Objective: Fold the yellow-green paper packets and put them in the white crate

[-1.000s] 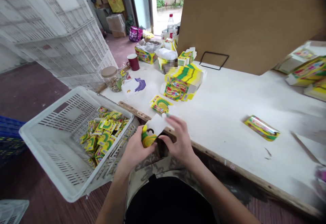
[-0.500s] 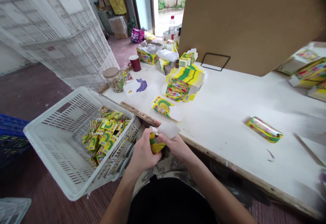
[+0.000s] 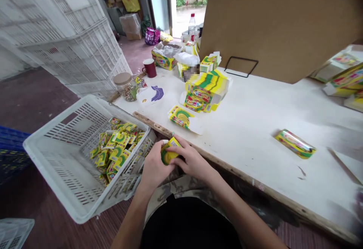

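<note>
Both of my hands hold one small yellow-green box (image 3: 169, 153) in front of my body, by the table's front edge. My left hand (image 3: 154, 167) grips its left side, with something white on a fingertip. Fingers of my right hand (image 3: 191, 159) lie over its right side and top. To the left, a white plastic crate (image 3: 61, 186) holds several small yellow boxes (image 3: 116, 150). An unfolded yellow carton (image 3: 180, 117) lies on the white table (image 3: 241, 128) just beyond my hands, and behind it is a pile of flat cartons (image 3: 202, 92).
A shiny wrapped pack (image 3: 295, 143) lies at the right of the table. A large brown cardboard sheet (image 3: 272, 26) stands at the back. Farther left are a lidded jar (image 3: 125, 86), a red mug (image 3: 150, 68) and stacked white crates (image 3: 70, 33). A blue crate (image 3: 13, 152) is at far left.
The white flap that stuck up from the box between my hands no longer shows, and the box looks closed there. My right hand's fingers have moved over its top.
</note>
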Tool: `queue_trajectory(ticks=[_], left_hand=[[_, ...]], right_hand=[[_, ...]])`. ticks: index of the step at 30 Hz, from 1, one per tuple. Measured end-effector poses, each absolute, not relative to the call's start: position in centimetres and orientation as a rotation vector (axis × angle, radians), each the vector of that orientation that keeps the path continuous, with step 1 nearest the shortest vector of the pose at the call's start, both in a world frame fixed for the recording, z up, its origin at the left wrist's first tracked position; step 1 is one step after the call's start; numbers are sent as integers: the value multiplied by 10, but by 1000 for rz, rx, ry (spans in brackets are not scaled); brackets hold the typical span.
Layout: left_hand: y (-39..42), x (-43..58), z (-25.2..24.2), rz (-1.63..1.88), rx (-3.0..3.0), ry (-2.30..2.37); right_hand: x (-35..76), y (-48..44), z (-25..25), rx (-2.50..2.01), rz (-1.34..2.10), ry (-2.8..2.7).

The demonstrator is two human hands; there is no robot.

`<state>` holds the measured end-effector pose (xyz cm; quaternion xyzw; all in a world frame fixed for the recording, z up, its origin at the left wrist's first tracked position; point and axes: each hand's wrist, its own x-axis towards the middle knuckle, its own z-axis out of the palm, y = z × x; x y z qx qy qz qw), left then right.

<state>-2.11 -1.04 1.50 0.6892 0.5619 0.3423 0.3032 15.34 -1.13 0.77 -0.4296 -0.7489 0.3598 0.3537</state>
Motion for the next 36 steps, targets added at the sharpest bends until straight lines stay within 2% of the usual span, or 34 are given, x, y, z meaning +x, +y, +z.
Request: queue_trajectory(ticks=[6,10,14,21,28,36], left_hand=[[-6,-25,23,872,1745,1405],[-7,-20,26,869,1858,1461],[-5,-29,21,796,1853,1455],[19,-83,19,1349,1668,2106],[6,-59,-4,1123,1637,1705],[0,-42,-12,1007,1553,1496]], right_hand=[[165,1,26,-947,1026,-2070],[153,-8,22,-1182,960,-1982],[150,-9,11,-1097,1038,-1953],[176,51,2,-1919,463,-1551],[168,69,-4,-2123,392,-1625],[168,72,0,-2177,395,-1669]])
